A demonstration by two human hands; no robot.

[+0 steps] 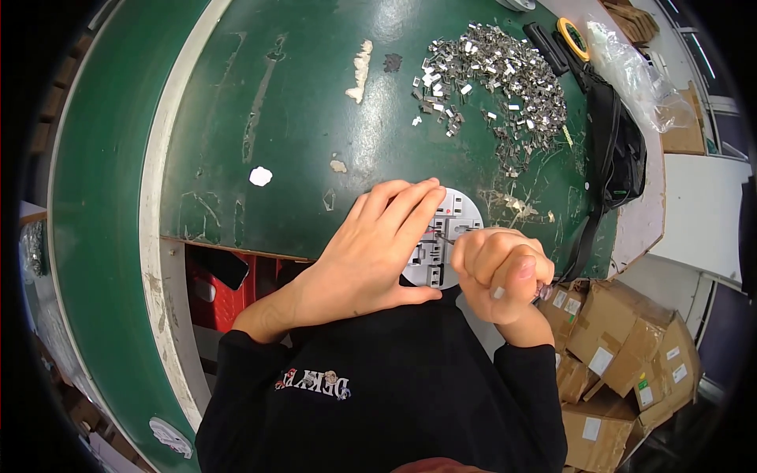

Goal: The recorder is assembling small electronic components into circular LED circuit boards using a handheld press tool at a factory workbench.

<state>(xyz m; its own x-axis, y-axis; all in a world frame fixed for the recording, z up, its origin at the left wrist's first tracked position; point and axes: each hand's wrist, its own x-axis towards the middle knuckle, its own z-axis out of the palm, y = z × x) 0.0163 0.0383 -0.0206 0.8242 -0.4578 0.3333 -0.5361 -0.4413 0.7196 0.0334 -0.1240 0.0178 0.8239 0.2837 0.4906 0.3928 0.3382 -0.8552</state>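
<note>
A white round plastic part point(468, 206) with raised compartments and small dark pieces in it is at the table's near edge. My left hand point(372, 244) grips it from the left, fingertips at its far rim and thumb at its near rim. My right hand point(505, 272) is closed in a fist over its right side. From that fist a thin dark metal tool point(445, 238) points into the middle of the part. The tool's handle is mostly hidden by my fingers, so its exact kind cannot be made out.
Several small metal clips point(505, 75) lie heaped at the far right of the green table point(300, 118). Beside them are a black bag point(619, 150), a yellow tape roll point(573, 39) and a clear plastic bag point(631, 75). Cardboard boxes point(623, 339) stand lower right; a phone point(221, 266) lies over a red bin point(221, 303).
</note>
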